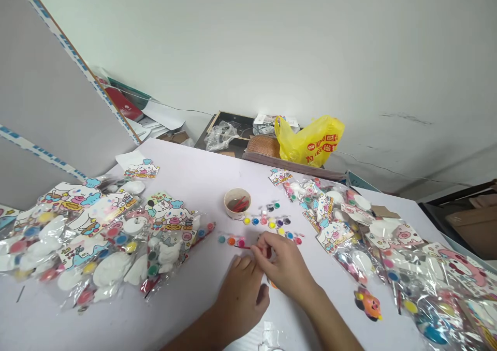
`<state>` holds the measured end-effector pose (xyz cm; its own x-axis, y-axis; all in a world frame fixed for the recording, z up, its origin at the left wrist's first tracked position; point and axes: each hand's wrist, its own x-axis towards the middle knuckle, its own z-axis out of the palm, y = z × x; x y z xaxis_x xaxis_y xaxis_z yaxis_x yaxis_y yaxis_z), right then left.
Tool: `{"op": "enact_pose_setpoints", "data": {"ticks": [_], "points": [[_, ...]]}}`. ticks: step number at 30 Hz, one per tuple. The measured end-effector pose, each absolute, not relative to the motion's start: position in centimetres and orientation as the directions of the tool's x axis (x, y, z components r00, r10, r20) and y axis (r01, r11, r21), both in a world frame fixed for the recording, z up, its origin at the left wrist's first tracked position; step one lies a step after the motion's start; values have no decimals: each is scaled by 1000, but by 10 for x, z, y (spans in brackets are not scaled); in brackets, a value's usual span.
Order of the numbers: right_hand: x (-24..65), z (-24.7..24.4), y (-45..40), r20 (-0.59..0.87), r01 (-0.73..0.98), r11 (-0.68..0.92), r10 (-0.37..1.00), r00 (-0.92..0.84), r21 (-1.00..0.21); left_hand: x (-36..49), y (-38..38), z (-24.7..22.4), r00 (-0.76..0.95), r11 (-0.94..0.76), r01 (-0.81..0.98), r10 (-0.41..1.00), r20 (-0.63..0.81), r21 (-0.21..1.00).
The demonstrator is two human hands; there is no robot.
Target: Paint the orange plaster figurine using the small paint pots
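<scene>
My right hand [281, 263] is closed in a pinch on a thin red paintbrush [245, 247], whose dark tip points left beside the small paint pots [232, 241]. Against it, low over the table, my left hand [241, 294] has its fingers curled; what they hold, if anything, is hidden. A bit of something orange [273, 284] shows under my right hand, mostly covered. Several paint pots of different colours lie in short rows beyond my hands. Behind them stands a paper cup [237, 203] with red sticks in it.
Clear bags of white figures and paints [112, 268] pile up at left, with more bags [361, 260] at right. A painted orange figure [368, 303] lies right of my hands. Clear plastic [272, 335] is at the near edge. A yellow bag [310, 141] stands behind the table [209, 170].
</scene>
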<state>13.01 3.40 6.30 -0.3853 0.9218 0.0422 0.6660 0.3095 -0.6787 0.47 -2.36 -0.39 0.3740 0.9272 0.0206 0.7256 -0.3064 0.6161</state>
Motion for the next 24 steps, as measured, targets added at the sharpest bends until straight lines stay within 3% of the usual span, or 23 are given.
{"op": "enact_pose_setpoints", "data": {"ticks": [8,24], "points": [[106,48,41,19,768,279,944,-329,-577,4,-23,-2,366,-361,632,919,147,686],[105,49,43,-49,717,191,953,-299,-671,3,-23,-3,372,-345,651,921,112,676]]}}
